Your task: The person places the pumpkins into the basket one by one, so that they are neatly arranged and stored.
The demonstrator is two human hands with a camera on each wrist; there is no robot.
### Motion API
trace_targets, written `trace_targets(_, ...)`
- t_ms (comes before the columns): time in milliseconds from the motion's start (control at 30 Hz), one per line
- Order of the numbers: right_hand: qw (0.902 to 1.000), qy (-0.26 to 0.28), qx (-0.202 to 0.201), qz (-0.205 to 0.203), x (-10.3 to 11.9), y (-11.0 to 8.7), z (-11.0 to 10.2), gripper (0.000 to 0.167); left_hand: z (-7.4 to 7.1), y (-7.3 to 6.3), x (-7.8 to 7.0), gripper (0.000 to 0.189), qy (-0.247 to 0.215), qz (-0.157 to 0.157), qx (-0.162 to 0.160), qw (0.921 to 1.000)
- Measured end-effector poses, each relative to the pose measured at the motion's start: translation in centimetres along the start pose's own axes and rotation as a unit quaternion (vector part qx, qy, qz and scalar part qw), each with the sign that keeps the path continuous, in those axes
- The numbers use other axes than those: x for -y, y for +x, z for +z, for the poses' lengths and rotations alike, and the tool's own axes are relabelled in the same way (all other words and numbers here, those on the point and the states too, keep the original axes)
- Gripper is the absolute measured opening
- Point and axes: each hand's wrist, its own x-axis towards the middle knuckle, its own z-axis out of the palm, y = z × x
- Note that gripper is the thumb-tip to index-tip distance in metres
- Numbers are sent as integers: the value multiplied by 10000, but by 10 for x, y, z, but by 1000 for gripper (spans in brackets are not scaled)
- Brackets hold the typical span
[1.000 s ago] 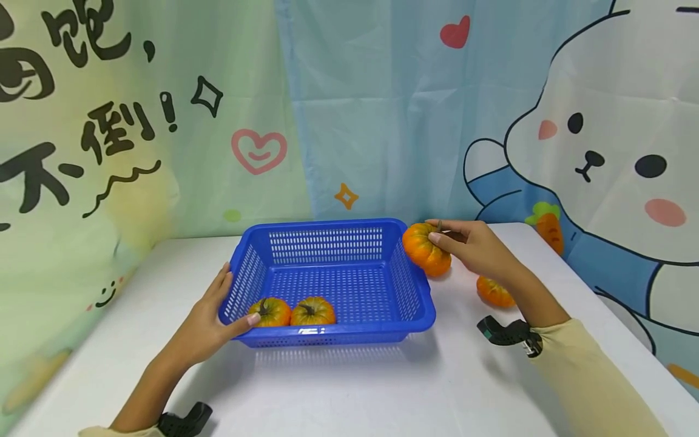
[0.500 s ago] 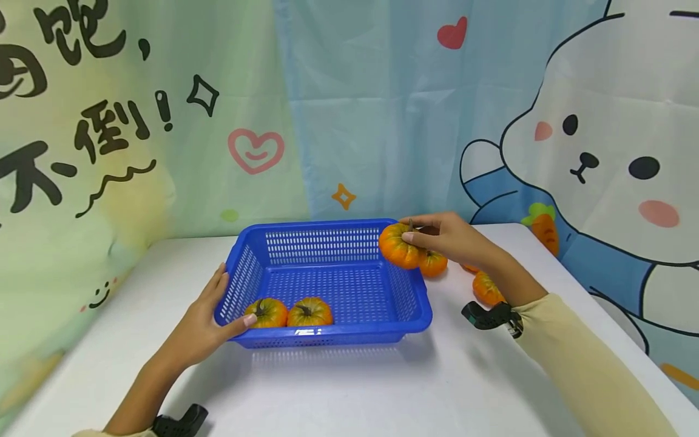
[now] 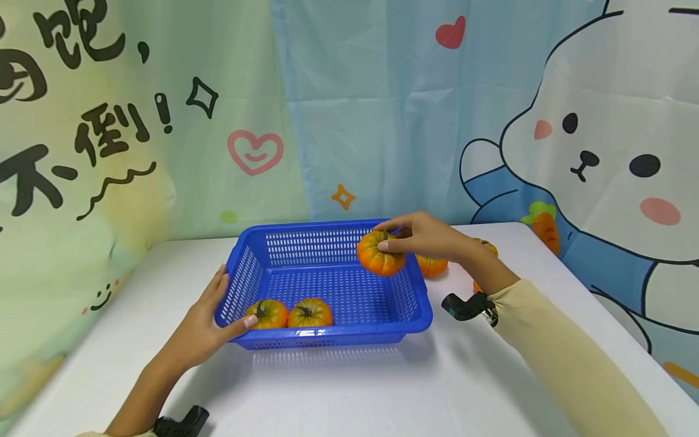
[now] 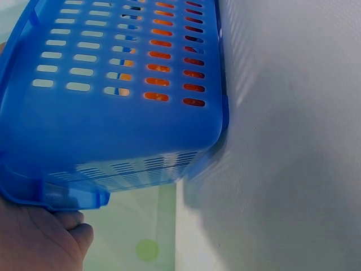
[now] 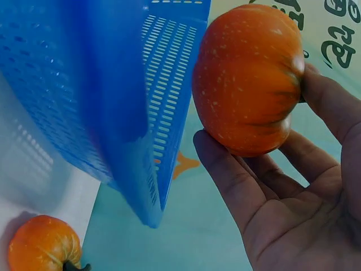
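My right hand (image 3: 428, 235) pinches a small orange pumpkin (image 3: 377, 258) near its stem, over the right part of a blue plastic basket (image 3: 355, 335). In the right wrist view, thumb and fingers lie on either side of the pumpkin (image 5: 251, 79), level with the basket wall (image 5: 113, 101). At the basket's left front corner my left hand (image 3: 199, 331) grips the rim, thumb over the inside edge and fingers along the outer side. Two greenish-orange pumpkins, a left one (image 3: 271, 314) and a right one (image 3: 310, 313), sit inside along the front wall.
Outside the basket, a pumpkin (image 3: 431, 266) stands by its right wall on the white table (image 3: 338, 394). Farther right, more orange and yellow pumpkin (image 3: 486, 246) shows, partly hidden behind my right forearm. A printed cloth backdrop (image 3: 355, 121) hangs behind the table.
My right hand has carried the pumpkin leftward, from beside the basket's right rim to over its inside. The left hand keeps its grip on the basket corner.
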Motion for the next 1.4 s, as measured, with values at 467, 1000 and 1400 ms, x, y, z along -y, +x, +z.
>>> trace_targets(467, 9981, 137, 549, -262, 18, 19, 9, 45, 0, -1, 0, 100, -5, 2, -4, 10000)
trace_targets(1000, 9838, -51, 1793, -34, 24, 43, 32, 47, 0, -1, 2, 100, -51, 42, -27, 10000)
trace_targets(1400, 9585, -209, 2798, 513, 20, 51, 52, 43, 0, 0, -1, 100, 25, -5, -7, 10000)
